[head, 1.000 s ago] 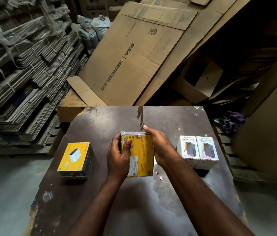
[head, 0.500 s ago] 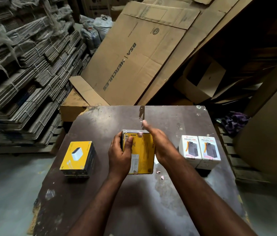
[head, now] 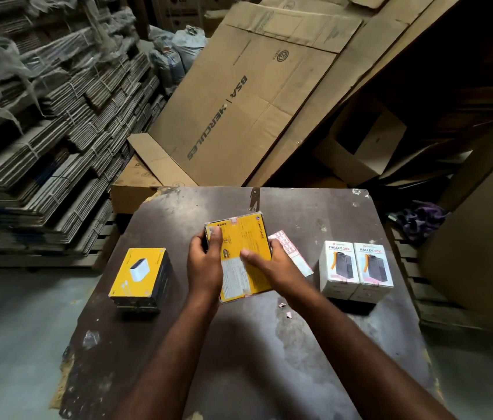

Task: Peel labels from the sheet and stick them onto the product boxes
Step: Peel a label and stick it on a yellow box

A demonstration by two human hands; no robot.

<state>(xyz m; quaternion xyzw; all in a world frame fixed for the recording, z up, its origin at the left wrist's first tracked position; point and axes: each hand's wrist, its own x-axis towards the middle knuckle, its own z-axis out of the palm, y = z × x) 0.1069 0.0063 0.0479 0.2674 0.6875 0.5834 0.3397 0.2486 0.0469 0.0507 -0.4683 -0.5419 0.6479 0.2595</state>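
Observation:
A yellow product box (head: 246, 237), printed back upward with a small pink label at its far edge, is tilted just above the dark table (head: 239, 344). My left hand (head: 204, 262) grips its left side, thumb on top. My right hand (head: 272, 263) holds its right side, fingers spread over the white panel. A label sheet (head: 292, 253) with pink-edged stickers lies on the table right of the box, partly under my right hand. A stack of yellow boxes (head: 140, 274) stands at the left. Two white HALLEY 20K boxes (head: 355, 269) stand at the right.
Small paper scraps (head: 283, 307) lie near my right wrist. Flattened cardboard sheets (head: 239, 101) lean behind the table. Bundled flat cartons (head: 42, 131) are piled at the left. A wooden pallet (head: 420, 283) and a dark cloth (head: 420, 219) are at the right.
My right hand slid from the box's far edge down onto its face. The box has tilted and turned slightly, uncovering the label sheet beside it.

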